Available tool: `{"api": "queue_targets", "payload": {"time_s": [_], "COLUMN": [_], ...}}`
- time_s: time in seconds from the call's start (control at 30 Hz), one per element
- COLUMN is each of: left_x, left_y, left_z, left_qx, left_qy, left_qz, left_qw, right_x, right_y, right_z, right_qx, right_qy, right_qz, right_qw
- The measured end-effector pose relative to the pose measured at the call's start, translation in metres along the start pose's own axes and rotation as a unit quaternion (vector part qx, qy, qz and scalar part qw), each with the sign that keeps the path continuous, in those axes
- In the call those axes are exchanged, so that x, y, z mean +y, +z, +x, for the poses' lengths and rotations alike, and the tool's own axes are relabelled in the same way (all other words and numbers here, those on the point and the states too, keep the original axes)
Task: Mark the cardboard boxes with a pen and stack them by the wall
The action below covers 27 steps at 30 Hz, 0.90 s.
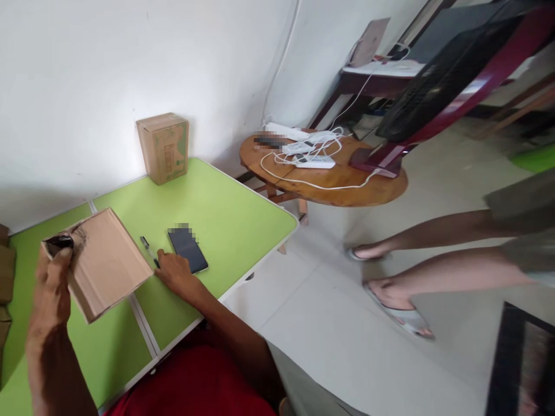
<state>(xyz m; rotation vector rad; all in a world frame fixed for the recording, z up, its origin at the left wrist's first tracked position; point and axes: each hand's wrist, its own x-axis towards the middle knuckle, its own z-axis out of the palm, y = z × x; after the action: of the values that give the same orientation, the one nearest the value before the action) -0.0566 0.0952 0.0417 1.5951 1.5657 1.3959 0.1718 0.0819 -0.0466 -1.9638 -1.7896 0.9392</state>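
Cardboard box [106, 263], flat, likely light and stiff, gripped at its torn corner by left hand [52, 283]; right hand [173, 271], beside box, rests fingers loose on pen [148, 250].

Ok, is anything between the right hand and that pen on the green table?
Nothing visible. The right hand rests on the green table with its fingers right at the pen. The phone lies beside it, and the left hand holds the cardboard box off to the side.
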Motion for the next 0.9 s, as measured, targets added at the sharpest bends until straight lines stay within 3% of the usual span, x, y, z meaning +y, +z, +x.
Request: {"api": "queue_targets", "payload": {"time_s": [0.1, 0.2, 0.27, 0.33, 0.43, 0.5, 0.7, 0.9], "left_x": [0.008, 0.009, 0.007, 0.003, 0.001, 0.003, 0.011, 0.005], "left_y": [-0.002, -0.003, -0.004, -0.004, -0.003, -0.002, -0.002, -0.003], "left_z": [-0.015, -0.023, -0.025, -0.025, -0.026, -0.029, -0.039, -0.046], "left_qx": [-0.015, -0.029, -0.039, -0.047, -0.044, -0.047, -0.068, -0.101], "left_qy": [-0.046, -0.051, -0.043, -0.036, -0.044, -0.046, -0.023, -0.021], "left_qz": [-0.037, -0.054, -0.06, -0.063, -0.071, -0.072, -0.066, -0.051], "left_qw": [0.998, 0.997, 0.997, 0.996, 0.995, 0.995, 0.995, 0.993], "right_x": [0.003, 0.014, 0.017, 0.012, -0.009, -0.028, -0.065, -0.06], "right_y": [-0.001, -0.024, -0.044, -0.062, -0.077, -0.076, -0.053, -0.045], "right_z": [0.007, 0.004, -0.005, -0.018, -0.037, -0.046, -0.052, -0.05], "right_qx": [0.007, 0.021, 0.039, 0.039, -0.025, -0.068, -0.102, -0.083], "right_qy": [-0.01, -0.044, -0.077, -0.129, -0.209, -0.24, -0.316, -0.325], "right_qz": [0.047, 0.124, 0.222, 0.4, 0.618, 0.646, 0.647, 0.609], "right_qw": [0.999, 0.991, 0.971, 0.907, 0.757, 0.721, 0.687, 0.718]}}
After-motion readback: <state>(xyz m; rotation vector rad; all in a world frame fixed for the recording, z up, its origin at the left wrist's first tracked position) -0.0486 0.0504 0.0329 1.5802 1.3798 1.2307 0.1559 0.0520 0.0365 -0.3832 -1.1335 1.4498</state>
